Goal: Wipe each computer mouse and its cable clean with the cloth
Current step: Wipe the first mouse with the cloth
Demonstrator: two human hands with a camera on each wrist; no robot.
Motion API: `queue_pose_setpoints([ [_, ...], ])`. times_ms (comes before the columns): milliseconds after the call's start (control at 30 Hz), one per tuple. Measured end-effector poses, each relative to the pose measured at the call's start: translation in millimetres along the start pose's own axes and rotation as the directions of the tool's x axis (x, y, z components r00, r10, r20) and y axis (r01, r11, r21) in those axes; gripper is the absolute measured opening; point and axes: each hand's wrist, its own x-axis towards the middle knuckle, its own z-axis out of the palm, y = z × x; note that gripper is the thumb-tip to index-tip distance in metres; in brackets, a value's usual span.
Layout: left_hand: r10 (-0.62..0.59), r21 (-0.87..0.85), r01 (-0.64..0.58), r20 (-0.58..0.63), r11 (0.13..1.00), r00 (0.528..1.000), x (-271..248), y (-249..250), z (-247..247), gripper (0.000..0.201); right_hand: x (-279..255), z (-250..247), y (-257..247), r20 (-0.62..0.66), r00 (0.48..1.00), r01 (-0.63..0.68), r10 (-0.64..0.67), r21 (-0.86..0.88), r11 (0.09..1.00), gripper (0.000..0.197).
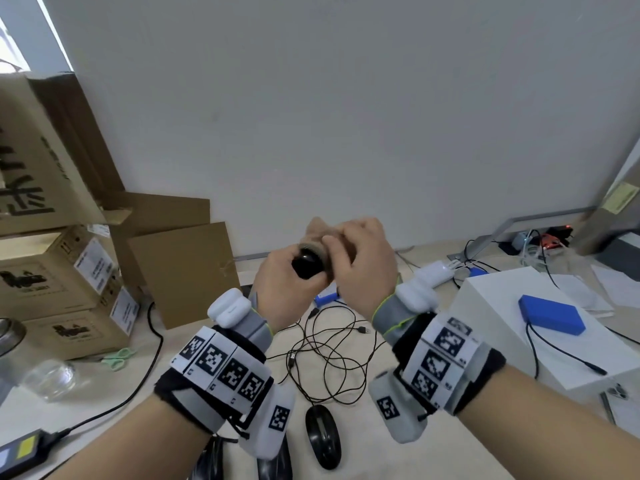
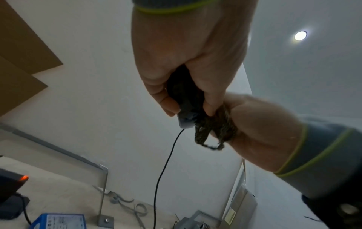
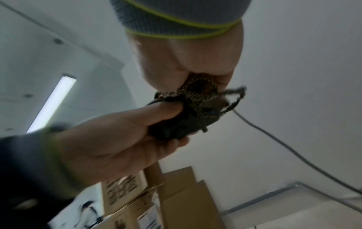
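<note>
1. The left hand (image 1: 287, 289) is raised above the counter (image 1: 180, 386) with its fingers and thumb curled round a black computer mouse (image 1: 307, 264), gripping it by the sides.
2. The right hand (image 1: 363, 268) is just beside the left and touching it, its fingers bunched round a brownish woven cloth (image 1: 318, 230) that is pressed against the far end of the held mouse.
3. In the left wrist view the cloth (image 2: 213, 133) hangs in dark folds from the right hand (image 2: 260, 131), right beside the nose of the mouse (image 2: 186, 106).
4. The cable (image 2: 164, 170) of the held mouse drops from its nose towards the counter.
5. A second black mouse (image 1: 323, 436) lies flat on the counter near the person, between the two forearms.
6. A loose tangle of black cables (image 1: 329, 355) lies on the counter beyond that second mouse, below the raised hands.
7. Stacked cardboard boxes (image 1: 52, 271) stand at the left, with green scissors (image 1: 117, 356) on the counter in front of them.
8. A white box (image 1: 491, 334) at the right carries a blue block (image 1: 550, 313).
</note>
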Motion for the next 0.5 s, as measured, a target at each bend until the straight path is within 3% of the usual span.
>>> queue_pose_setpoints([
  [67,-0.041,-0.007,0.041,0.008,0.999,0.999,3,-3,0,0.01,-11,2,-11,0.062,0.987,0.141,-0.146,0.072,0.987,0.023],
  [133,-0.08,-0.138,0.082,0.022,0.987,0.997,1,-4,-3,0.003,-5,-3,-4,0.069,0.98,0.182,-0.188,0.084,0.98,0.02],
  [200,-0.196,-0.386,0.204,0.061,0.9,0.979,-3,-2,-4,0.004,11,-11,17,-0.037,0.999,0.026,-0.023,0.061,0.998,0.017],
  [267,-0.348,-0.655,0.365,0.164,0.661,0.923,-4,1,-5,0.018,22,-21,34,-0.119,0.972,-0.188,0.205,0.143,0.972,0.01],
  [333,-0.428,-0.773,0.446,0.251,0.451,0.868,-1,3,-7,0.03,26,-25,40,-0.145,0.943,-0.259,0.299,0.243,0.935,0.008],
  [400,-0.431,-0.801,0.467,0.296,0.374,0.852,1,4,-8,0.04,26,-24,38,-0.152,0.939,-0.26,0.308,0.272,0.927,0.008],
  [500,-0.368,-0.792,0.464,0.325,0.397,0.871,0,6,-3,0.054,25,-18,31,-0.141,0.954,-0.224,0.265,0.25,0.942,0.015],
])
